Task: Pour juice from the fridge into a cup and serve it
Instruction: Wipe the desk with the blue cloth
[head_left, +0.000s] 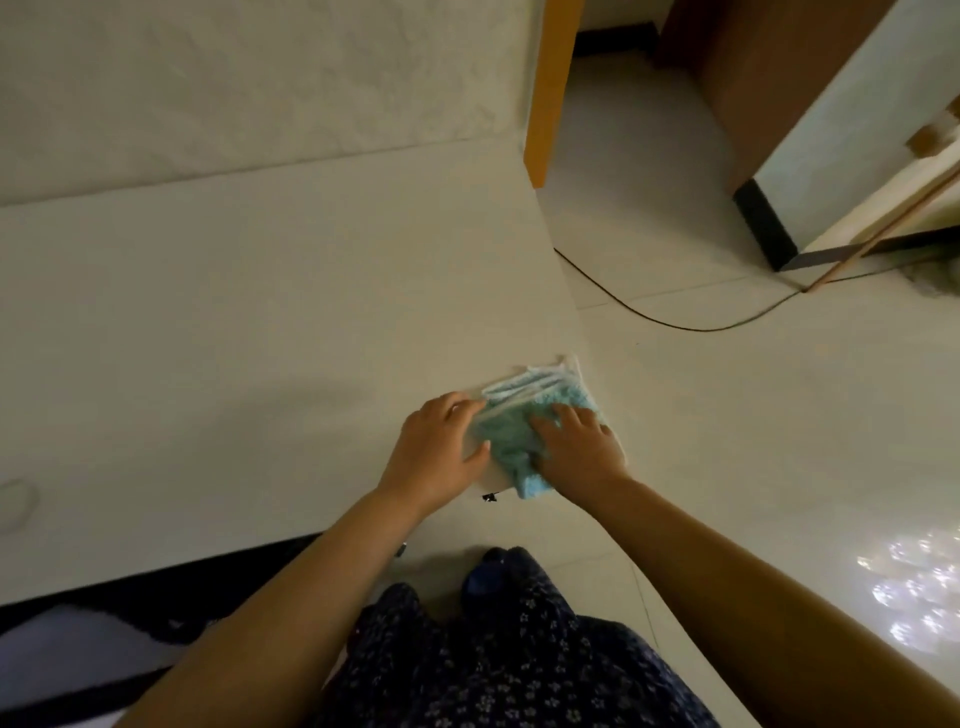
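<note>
A teal and white cloth (524, 415) lies folded at the near right corner of a white table (249, 312). My left hand (441, 447) rests on its left edge, with the thumb across the fabric. My right hand (582, 441) presses flat on top of the cloth, fingers spread. No juice, cup or fridge shows in the head view.
A faint ring mark (15, 501) sits on the table at the far left. A dark cable (675, 322) runs across the pale tiled floor on the right. An orange post (548, 93) and a wooden-edged panel (769, 130) stand beyond. Below, a dark patterned garment (493, 660).
</note>
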